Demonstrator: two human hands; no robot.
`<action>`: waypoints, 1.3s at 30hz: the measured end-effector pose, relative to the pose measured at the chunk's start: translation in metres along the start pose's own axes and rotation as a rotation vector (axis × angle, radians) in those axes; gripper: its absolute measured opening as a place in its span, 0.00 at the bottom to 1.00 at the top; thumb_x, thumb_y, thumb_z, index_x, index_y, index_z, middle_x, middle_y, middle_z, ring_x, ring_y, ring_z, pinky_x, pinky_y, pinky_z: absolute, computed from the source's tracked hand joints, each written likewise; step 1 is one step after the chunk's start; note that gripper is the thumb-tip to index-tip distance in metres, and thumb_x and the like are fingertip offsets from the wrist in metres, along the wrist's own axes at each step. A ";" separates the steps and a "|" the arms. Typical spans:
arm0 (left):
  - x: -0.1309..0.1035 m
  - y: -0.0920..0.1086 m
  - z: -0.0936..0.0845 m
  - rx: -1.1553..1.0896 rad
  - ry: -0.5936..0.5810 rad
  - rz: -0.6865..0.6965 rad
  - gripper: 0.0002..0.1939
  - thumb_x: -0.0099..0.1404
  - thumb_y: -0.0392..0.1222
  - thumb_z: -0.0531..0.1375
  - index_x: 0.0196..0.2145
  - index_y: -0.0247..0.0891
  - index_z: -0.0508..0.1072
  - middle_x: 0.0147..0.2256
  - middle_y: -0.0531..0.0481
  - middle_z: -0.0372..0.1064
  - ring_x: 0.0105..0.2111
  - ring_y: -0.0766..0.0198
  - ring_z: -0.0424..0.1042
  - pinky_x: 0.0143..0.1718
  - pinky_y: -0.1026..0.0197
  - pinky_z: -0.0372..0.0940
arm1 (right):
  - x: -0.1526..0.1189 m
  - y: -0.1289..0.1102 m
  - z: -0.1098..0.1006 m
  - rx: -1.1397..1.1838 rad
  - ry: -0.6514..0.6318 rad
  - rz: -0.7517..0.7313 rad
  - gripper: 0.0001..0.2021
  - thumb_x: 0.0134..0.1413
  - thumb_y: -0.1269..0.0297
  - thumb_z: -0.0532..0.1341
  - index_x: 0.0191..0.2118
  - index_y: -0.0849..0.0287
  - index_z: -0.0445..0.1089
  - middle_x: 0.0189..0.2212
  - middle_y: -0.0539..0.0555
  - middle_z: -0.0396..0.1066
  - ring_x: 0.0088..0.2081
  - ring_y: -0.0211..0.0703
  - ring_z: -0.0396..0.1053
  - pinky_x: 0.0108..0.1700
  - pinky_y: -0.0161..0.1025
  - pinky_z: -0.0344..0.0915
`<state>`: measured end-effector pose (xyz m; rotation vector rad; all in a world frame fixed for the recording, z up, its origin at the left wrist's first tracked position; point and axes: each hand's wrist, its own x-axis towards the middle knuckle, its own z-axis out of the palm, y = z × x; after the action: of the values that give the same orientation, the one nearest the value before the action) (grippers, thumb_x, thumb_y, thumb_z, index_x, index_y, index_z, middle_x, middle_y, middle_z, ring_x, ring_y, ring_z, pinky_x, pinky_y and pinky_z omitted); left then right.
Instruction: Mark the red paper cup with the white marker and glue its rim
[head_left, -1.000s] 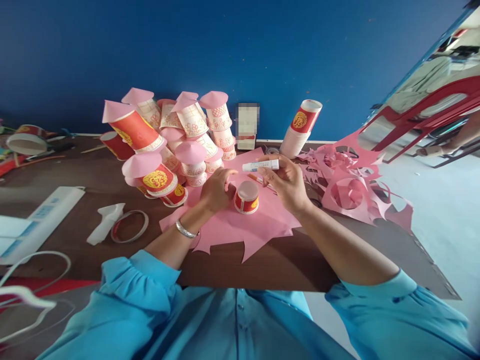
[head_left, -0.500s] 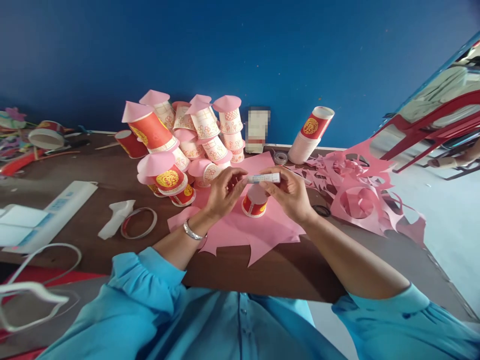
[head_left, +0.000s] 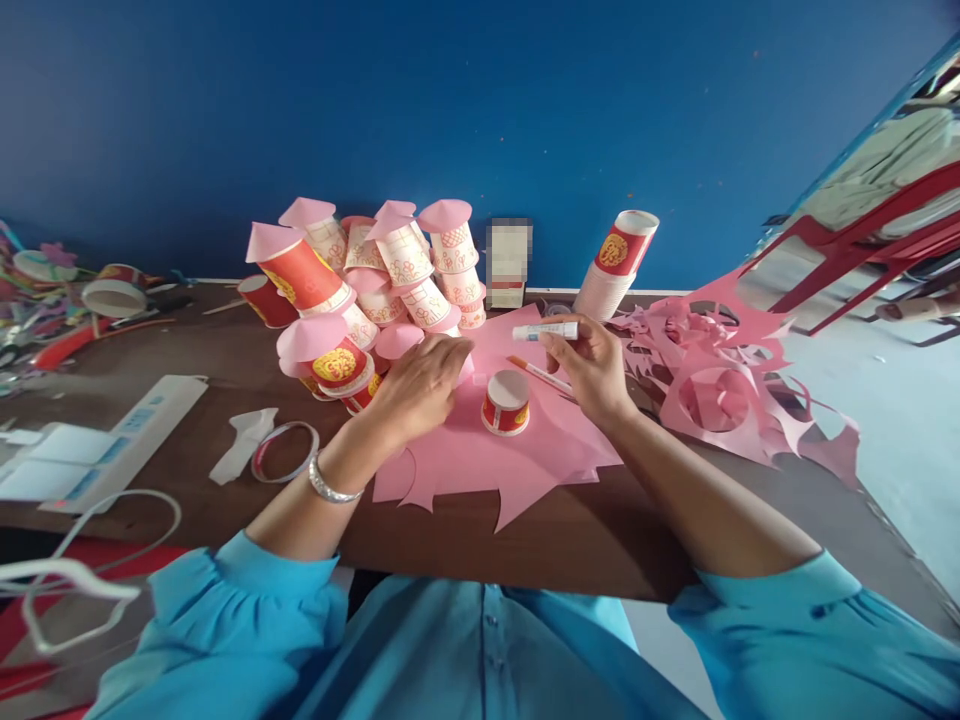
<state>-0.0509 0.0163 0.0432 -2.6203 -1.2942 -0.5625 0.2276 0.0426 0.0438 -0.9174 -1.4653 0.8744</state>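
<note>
Between the fingers and thumb of my right hand (head_left: 592, 365) lies a white glue stick (head_left: 536, 331), held level above the pink paper sheets (head_left: 450, 445). My left hand (head_left: 424, 390) is closed, its fingertips curled down beside the pink-roofed cup towers (head_left: 405, 255); whatever it pinches, if anything, is hidden. A red-and-gold paper cup (head_left: 507, 402) stands upside down on the pink sheets between both hands, touched by neither. Behind it, partly under my right hand, an orange-and-white pencil-like stick (head_left: 536, 374) rests on the paper.
Right of the sheets spread pink paper offcuts (head_left: 705, 370). A leaning stack of paper cups (head_left: 619, 265) stands near the blue wall (head_left: 480, 110). At left lie a tape roll (head_left: 285, 452), a crumpled white piece (head_left: 244, 445) and a power strip (head_left: 135, 440) with cables.
My left hand has moved left, away from the glue stick, toward the cup towers. My right hand has kept the glue stick and raised it slightly, uncovering the cup and the pencil-like stick.
</note>
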 end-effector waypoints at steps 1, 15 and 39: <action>-0.001 -0.001 0.001 0.033 -0.051 0.017 0.33 0.70 0.24 0.58 0.71 0.33 0.71 0.65 0.31 0.79 0.67 0.42 0.77 0.69 0.38 0.74 | 0.001 0.001 -0.001 0.007 0.000 0.011 0.24 0.62 0.35 0.76 0.43 0.53 0.80 0.25 0.45 0.71 0.25 0.38 0.69 0.28 0.39 0.72; 0.004 -0.006 0.012 0.128 -0.022 -0.162 0.29 0.71 0.32 0.65 0.68 0.35 0.73 0.54 0.30 0.84 0.57 0.35 0.81 0.57 0.37 0.77 | 0.005 0.007 -0.003 0.011 -0.005 0.069 0.26 0.56 0.35 0.77 0.40 0.55 0.80 0.23 0.46 0.71 0.25 0.39 0.67 0.29 0.40 0.68; 0.015 -0.042 -0.011 -0.062 0.466 -0.642 0.50 0.64 0.35 0.71 0.77 0.42 0.55 0.76 0.24 0.65 0.74 0.26 0.71 0.74 0.20 0.68 | 0.001 0.013 0.008 0.040 -0.155 0.141 0.22 0.56 0.41 0.75 0.41 0.55 0.78 0.29 0.49 0.76 0.28 0.38 0.69 0.31 0.40 0.68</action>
<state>-0.0787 0.0492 0.0580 -1.8838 -1.9316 -1.2252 0.2203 0.0493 0.0317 -0.9490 -1.5225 1.0961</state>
